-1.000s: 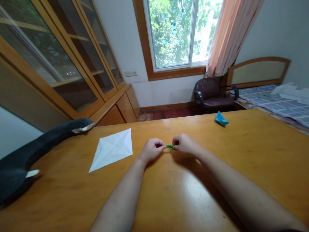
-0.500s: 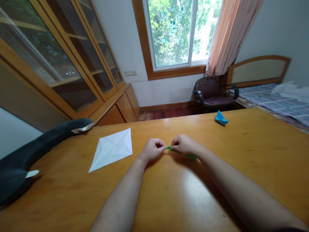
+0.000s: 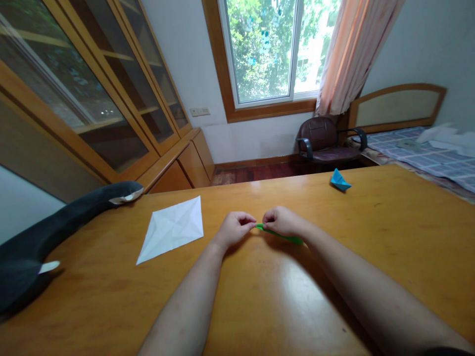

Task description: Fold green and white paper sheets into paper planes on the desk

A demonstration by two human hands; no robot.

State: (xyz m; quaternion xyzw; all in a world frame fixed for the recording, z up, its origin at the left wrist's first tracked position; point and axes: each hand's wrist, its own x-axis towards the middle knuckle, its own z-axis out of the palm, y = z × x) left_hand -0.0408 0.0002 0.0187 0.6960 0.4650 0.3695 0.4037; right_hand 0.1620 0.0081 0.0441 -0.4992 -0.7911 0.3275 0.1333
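Right now both my left hand (image 3: 234,229) and right hand (image 3: 282,221) pinch a narrow folded green paper (image 3: 279,234) just above the desk (image 3: 260,296); its long axis runs left to right, its free tip slanting right toward me.

The green paper (image 3: 279,233) is mostly hidden under the right hand (image 3: 284,221). The black plush toy (image 3: 55,232) is cut off by the left edge.
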